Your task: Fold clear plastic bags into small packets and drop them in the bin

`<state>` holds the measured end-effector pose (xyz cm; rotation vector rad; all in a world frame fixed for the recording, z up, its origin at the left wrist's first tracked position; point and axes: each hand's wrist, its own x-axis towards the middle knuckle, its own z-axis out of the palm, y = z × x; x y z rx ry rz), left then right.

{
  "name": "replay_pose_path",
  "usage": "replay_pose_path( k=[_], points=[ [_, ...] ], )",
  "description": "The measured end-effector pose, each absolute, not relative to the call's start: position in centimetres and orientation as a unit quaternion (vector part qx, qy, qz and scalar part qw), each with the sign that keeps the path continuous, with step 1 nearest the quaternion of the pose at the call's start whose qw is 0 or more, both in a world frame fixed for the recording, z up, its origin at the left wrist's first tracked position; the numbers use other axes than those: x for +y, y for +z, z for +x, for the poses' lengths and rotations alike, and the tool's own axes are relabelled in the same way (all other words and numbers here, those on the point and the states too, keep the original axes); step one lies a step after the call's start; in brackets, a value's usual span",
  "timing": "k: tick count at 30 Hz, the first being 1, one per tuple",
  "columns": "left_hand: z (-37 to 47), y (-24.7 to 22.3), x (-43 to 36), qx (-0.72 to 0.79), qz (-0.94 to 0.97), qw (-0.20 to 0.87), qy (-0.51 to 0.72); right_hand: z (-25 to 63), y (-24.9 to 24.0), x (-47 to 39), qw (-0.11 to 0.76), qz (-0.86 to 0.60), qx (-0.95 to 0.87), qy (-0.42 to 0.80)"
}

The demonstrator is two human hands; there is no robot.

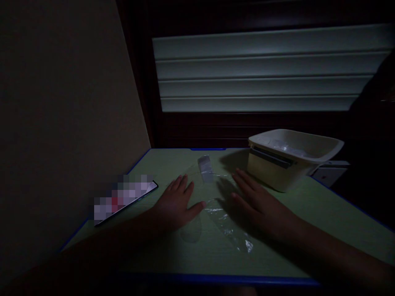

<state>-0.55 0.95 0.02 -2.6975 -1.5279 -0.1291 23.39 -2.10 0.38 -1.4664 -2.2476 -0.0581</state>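
left hand (175, 205) on clear film (230, 232), right hand (262, 205) beside, inside blue edges (216, 280).

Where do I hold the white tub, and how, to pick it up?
Take the tub by its rim, one hand on the left and one on the right, coming from above. Its opening faces up and the rim flares out, so your fingers should hook under.

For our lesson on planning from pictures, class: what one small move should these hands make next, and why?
Perhaps the right hand should smooth the clear plastic: its near part looks creased and shiny, and that hand is open close by, as is the left hand.
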Motion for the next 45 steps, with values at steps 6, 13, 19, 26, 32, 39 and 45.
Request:
replay_pose_path(
  k=[6,13,19,26,32,39,45],
  points=[
    [-0.7,0.0,1.3,-0.42,-0.907,-0.005,-0.038,19.1,-0.3,-1.7,0.18,-0.47,-0.864,0.022],
    [-0.9,0.8,1.0,-0.414,-0.909,-0.051,-0.005,24.6,-0.6,-2.6,0.114,-0.48,-0.869,0.03],
    [-1.1,1.7,0.8,-0.369,-0.927,-0.058,0.028,28.2,-0.4,-3.4,0.076,-0.501,-0.86,0.05],
    [-0.9,1.6,1.0,-0.378,-0.923,-0.069,0.01,31.3,-1.6,-3.9,0.095,-0.531,-0.841,0.034],
    [-1.0,1.4,1.1,-0.367,-0.927,-0.076,-0.02,29.0,1.5,-5.2,0.154,-0.448,-0.88,0.009],
    [-1.3,0.6,1.1,-0.356,-0.93,-0.061,-0.064,20.9,5.4,-4.9,0.109,-0.233,-0.966,0.032],
    [-1.3,0.7,1.1,-0.343,-0.936,-0.046,-0.072,19.9,3.4,-3.5,0.091,-0.22,-0.966,0.099]
  ],
)
